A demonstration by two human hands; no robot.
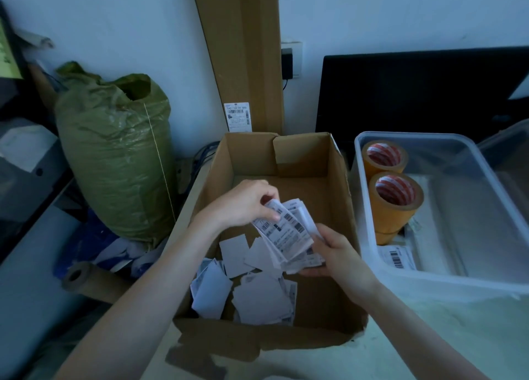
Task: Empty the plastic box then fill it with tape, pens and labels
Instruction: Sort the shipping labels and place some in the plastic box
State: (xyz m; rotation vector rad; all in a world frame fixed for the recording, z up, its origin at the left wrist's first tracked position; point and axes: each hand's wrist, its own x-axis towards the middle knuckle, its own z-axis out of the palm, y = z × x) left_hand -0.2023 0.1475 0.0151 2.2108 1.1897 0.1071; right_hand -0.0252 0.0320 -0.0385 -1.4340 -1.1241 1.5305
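A clear plastic box (369, 230) stands at the right with two rolls of tan tape (395, 196) at its left end and a barcode label (396, 258) lying flat below them. Over the open cardboard box (340, 185) in the middle, both hands hold a fanned stack of printed labels (289, 233). My left hand (243, 202) pinches the stack's upper edge. My right hand (337, 250) grips it from below on the right. Several loose white labels (257, 291) lie on the cardboard box's floor.
A stuffed green sack (114, 156) stands at the left, with a cardboard tube (91, 279) lying in front of it. A tall cardboard piece (243, 50) leans on the wall behind the box. A dark monitor (415, 93) sits behind the plastic box.
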